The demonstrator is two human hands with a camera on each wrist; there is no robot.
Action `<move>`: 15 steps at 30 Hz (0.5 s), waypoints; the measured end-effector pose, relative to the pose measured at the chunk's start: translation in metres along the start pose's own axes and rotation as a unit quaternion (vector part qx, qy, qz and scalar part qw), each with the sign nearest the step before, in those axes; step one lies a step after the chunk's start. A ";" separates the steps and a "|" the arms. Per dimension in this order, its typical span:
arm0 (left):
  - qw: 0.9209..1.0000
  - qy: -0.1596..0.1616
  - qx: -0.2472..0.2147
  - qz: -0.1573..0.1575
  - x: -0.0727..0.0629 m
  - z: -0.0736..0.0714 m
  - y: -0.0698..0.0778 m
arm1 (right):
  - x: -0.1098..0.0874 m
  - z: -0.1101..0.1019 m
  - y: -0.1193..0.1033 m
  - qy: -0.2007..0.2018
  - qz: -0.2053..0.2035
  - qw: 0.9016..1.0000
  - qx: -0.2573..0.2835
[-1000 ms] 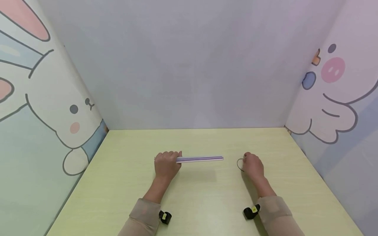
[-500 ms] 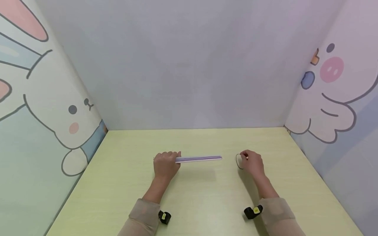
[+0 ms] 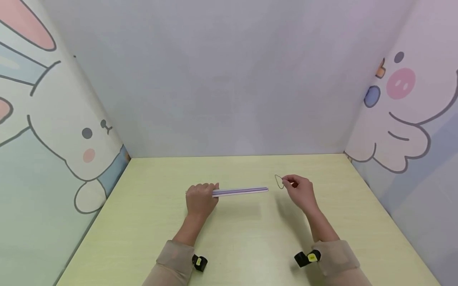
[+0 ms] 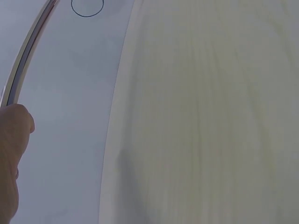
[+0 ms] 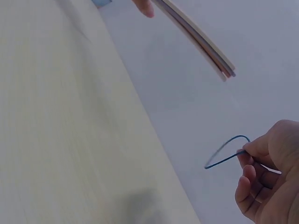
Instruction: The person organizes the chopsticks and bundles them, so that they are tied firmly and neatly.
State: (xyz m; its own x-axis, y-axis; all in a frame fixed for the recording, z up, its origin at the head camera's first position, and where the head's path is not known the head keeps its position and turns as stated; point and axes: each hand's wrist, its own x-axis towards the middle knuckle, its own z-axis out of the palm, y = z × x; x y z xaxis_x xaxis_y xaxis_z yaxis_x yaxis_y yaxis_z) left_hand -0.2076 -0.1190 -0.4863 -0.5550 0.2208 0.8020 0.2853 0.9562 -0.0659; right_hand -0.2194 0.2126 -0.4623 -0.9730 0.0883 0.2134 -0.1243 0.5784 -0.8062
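Observation:
My left hand (image 3: pixel 201 200) grips a bundle of thin straw-like sticks (image 3: pixel 243 192), whitish and purple, above the table. The free ends point right, and the gripped part is hidden by the fingers. Between thumb and fingertips, my right hand (image 3: pixel 302 193) pinches a thin dark loop, like a rubber band (image 3: pixel 280 188), just right of those ends. The right wrist view shows the band (image 5: pixel 224 161) blue-green and drawn into a narrow loop, apart from the stick ends (image 5: pixel 226 72). At the top of the left wrist view the band (image 4: pixel 87 16) also appears.
The pale yellow table (image 3: pixel 229 246) runs back to a plain grey wall (image 3: pixel 229 79). Side panels carry a cartoon rabbit (image 3: pixel 78 131) and a cartoon pig (image 3: pixel 404 99). Small black devices (image 3: pixel 199 263) sit at both cuffs.
My right hand has moved up and left, bringing the band closer to the stick ends; more of its loop now shows beyond the fingertips. My left hand and the sticks stay almost still.

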 end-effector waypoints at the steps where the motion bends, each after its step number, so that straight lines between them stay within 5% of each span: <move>1: 1.000 0.000 0.000 -0.001 0.000 0.000 0.000 | -0.001 0.001 -0.003 -0.006 -0.001 1.000 0.009; 15: 1.000 0.006 0.008 -0.005 0.002 0.001 -0.003 | -0.009 0.002 -0.026 -0.019 -0.023 0.998 0.053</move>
State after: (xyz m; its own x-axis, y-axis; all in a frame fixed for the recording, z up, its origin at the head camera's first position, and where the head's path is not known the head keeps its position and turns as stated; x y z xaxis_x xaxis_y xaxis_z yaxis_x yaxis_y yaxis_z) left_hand -0.2108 -0.1206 -0.4851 -0.5482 0.2099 0.8096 0.2672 0.9612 -0.0683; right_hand -0.2077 0.1955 -0.4445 -0.9723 0.0322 0.2314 -0.1863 0.4910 -0.8510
